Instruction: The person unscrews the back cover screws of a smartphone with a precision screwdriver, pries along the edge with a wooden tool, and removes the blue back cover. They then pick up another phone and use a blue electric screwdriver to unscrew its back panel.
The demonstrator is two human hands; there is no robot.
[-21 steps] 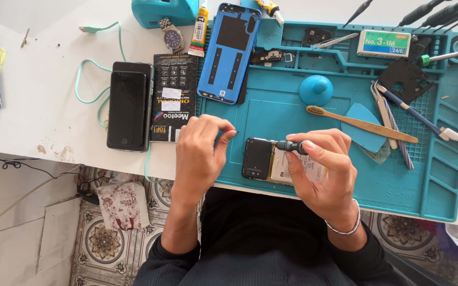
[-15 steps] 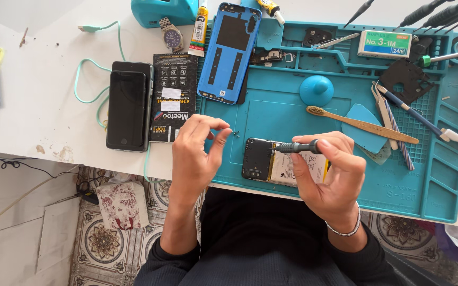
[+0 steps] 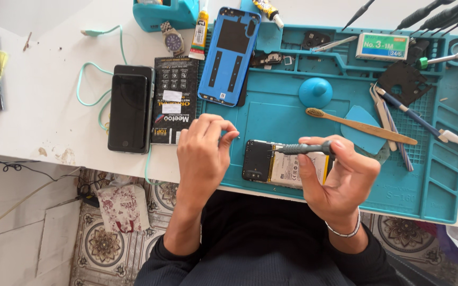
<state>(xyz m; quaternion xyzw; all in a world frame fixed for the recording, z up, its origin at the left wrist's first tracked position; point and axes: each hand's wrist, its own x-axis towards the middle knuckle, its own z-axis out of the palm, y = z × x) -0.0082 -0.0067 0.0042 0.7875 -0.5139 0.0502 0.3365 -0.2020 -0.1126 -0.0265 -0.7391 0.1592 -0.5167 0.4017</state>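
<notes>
- Mat (image 3: 292, 114), teal, covered the desk; blue back cover (image 3: 229, 55) already off, parked at its top edge.
- Opened phone (image 3: 274, 168) lay at the mat's near edge, battery exposed; reassembly not done.
- Right hand (image 3: 340, 182) clamped on a screwdriver (image 3: 303, 149), tip over the phone.
- Left hand (image 3: 202, 153) just beside the phone, fingertips pinched together; held part too small to tell.

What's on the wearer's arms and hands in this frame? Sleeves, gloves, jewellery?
Both hands are bare, no gloves. Left hand and right hand come out of dark, near-black long sleeves that end at the wrists. The right wrist carries a thin silvery bracelet. No rings or watch visible on either hand.
</notes>
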